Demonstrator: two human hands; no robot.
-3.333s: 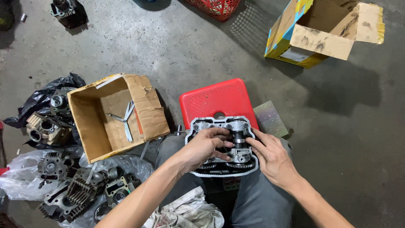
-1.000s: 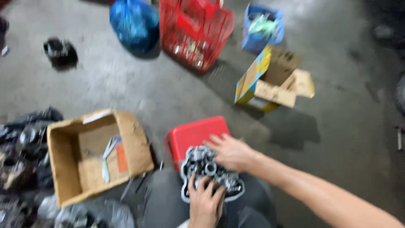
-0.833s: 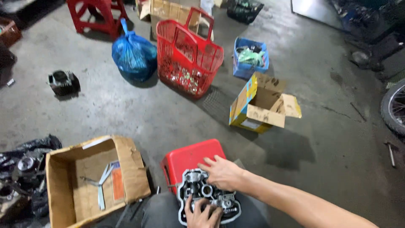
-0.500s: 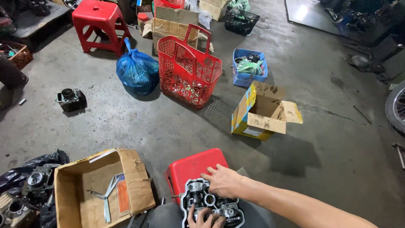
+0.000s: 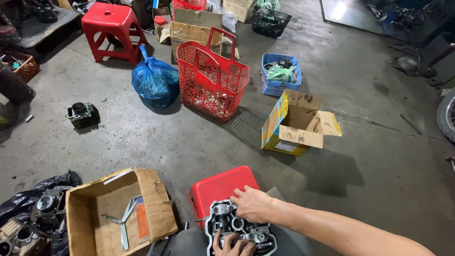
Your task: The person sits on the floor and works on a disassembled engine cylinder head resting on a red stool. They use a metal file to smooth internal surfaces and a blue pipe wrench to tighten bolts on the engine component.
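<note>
- Grey metal engine cylinder head (image 5: 241, 231) resting on the lap at the bottom edge of the frame, just in front of a low red plastic stool (image 5: 222, 187) on the concrete floor (image 5: 156, 137).
- Right hand (image 5: 253, 205) laid over the top edge of the head, fingers bent and pressed to the metal, grip loosely closed on its rim.
- Left hand (image 5: 231, 246) at the lower edge of the part, fingertips curled on its face; mostly cut off by the frame, so cannot tell whether the grip is clenched or released.
- Open brown cardboard box (image 5: 116, 213) to the left, a three-armed metal wrench (image 5: 124, 223) lying inside.
- More engine parts on black plastic sheeting (image 5: 33, 208) at far left.
- Farther off: red plastic shopping basket (image 5: 212, 76), tied blue plastic bag (image 5: 155, 81), yellow-sided cardboard carton (image 5: 296, 124) with flaps open, small blue crate (image 5: 280, 73), tall red stool (image 5: 113, 29).
- Lone dark cylinder block (image 5: 83, 115) standing well apart on the floor at left.
</note>
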